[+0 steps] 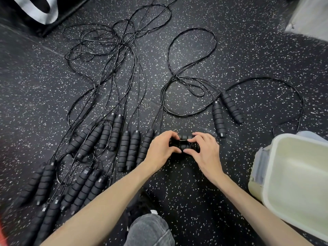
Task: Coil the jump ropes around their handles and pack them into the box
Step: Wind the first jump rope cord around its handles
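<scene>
Both hands meet over a pair of black foam jump-rope handles [184, 145] lying on the speckled floor. My left hand [160, 148] grips their left end and my right hand [202, 150] pinches the right end, with thin black cord wound across the middle. The cord of this rope [191, 71] runs away from the handles and loops across the floor. Several more black handles [127, 150] lie in rows to the left, their cords tangled [110, 48] further up. The pale plastic box [266, 192] stands open at the right, nothing visible inside.
Another handle pair [225, 112] with its cord lies upper right of my hands. A black bag with a grey strap [40, 13] sits at top left. A pale object [308, 16] is at top right. My knee in grey jeans [149, 229] is at the bottom centre.
</scene>
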